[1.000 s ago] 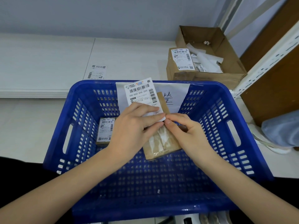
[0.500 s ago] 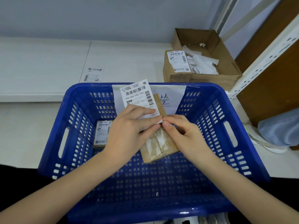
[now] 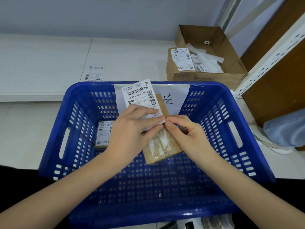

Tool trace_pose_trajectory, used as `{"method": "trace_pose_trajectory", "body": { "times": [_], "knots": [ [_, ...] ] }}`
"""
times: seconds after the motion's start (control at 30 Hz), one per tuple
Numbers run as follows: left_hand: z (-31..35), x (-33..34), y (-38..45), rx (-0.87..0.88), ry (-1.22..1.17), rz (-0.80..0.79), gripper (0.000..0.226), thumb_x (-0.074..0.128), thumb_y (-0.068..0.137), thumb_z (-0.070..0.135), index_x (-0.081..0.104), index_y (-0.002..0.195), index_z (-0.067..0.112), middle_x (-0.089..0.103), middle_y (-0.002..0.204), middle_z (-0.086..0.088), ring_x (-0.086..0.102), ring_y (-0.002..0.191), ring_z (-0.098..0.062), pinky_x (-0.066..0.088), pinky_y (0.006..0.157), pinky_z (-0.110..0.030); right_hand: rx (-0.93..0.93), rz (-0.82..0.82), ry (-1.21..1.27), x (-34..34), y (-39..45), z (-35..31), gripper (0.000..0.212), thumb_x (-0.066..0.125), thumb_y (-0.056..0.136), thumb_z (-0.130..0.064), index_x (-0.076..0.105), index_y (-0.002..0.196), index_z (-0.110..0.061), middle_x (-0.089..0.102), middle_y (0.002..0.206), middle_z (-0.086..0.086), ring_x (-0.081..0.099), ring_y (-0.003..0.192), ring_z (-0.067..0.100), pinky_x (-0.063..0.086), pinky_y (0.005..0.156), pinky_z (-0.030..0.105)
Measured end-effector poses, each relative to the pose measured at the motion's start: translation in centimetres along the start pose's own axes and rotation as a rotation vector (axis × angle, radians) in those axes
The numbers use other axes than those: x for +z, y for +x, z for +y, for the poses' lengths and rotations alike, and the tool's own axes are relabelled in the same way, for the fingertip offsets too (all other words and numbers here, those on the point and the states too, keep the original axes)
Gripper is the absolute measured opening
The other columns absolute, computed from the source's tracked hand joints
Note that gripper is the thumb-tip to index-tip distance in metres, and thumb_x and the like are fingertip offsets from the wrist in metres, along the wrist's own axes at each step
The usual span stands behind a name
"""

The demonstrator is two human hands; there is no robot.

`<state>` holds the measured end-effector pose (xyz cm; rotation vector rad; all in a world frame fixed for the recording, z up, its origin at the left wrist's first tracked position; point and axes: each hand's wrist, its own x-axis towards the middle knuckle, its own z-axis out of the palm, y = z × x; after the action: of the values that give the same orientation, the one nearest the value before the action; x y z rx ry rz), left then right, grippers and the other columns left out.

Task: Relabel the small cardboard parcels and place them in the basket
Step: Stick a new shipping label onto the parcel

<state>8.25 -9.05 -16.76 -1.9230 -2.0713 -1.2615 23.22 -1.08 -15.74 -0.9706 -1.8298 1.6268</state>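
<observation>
Little is changed from a moment earlier: the small cardboard parcel (image 3: 162, 144) is still held over the blue basket (image 3: 231, 162). The shipping label (image 3: 140, 96) is pinned to it by the left hand (image 3: 130, 134), fingers nearly straight. The label's corner is pinched by the right hand (image 3: 186, 134). A labelled parcel (image 3: 103, 134) already lies inside.

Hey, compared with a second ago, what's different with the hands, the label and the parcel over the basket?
Almost nothing. The left hand still holds the shipping label against the small cardboard parcel, and the right hand still pinches at the label's lower corner; neither grip has changed. The labelled parcel stays in the blue basket. Only the camera shifted slightly.
</observation>
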Motion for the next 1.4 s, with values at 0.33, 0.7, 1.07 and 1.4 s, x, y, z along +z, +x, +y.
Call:
{"method": "trace_pose_trajectory", "body": {
  "times": [0.33,0.7,1.07,1.4],
  "knots": [
    [-0.28,-0.20,0.24,-0.008,-0.005,-0.036,0.027,0.059,0.085,0.039,0.075,0.103,0.027,0.069,0.107,0.007,0.053,0.101,-0.009,0.043,0.086,-0.020,-0.009,0.010,0.006,0.17,0.12,-0.02,0.017,0.063,0.088,-0.019,0.071,0.094,-0.032,0.063,0.109,-0.004,0.063,0.100,0.008,0.051,0.091,0.029],
    [-0.05,-0.15,0.09,-0.040,-0.005,-0.071,0.031,0.057,0.086,0.044,0.074,0.105,0.026,0.068,0.108,0.009,0.052,0.101,-0.009,0.043,0.084,-0.021,-0.009,0.030,-0.010,0.18,0.07,0.12,0.020,0.064,0.088,-0.016,0.072,0.090,-0.034,0.064,0.107,-0.004,0.063,0.096,0.007,0.051,0.085,0.023],
    [0.34,-0.06,-0.12,-0.083,-0.046,-0.022,0.028,0.058,0.085,0.041,0.078,0.094,0.023,0.070,0.100,0.008,0.058,0.097,-0.011,0.047,0.081,-0.028,-0.010,0.011,-0.007,0.29,-0.08,-0.18,0.021,0.062,0.089,-0.013,0.071,0.088,-0.032,0.062,0.106,-0.002,0.062,0.093,0.003,0.049,0.080,0.016],
    [0.02,0.12,-0.43,-0.067,-0.041,-0.057,0.029,0.056,0.088,0.041,0.076,0.099,0.024,0.069,0.103,0.007,0.055,0.098,-0.010,0.047,0.082,-0.026,-0.004,-0.047,-0.077,-0.24,0.22,0.06,0.017,0.061,0.091,-0.017,0.072,0.098,-0.028,0.061,0.109,-0.001,0.061,0.099,0.003,0.048,0.085,0.017]
  ]
}}
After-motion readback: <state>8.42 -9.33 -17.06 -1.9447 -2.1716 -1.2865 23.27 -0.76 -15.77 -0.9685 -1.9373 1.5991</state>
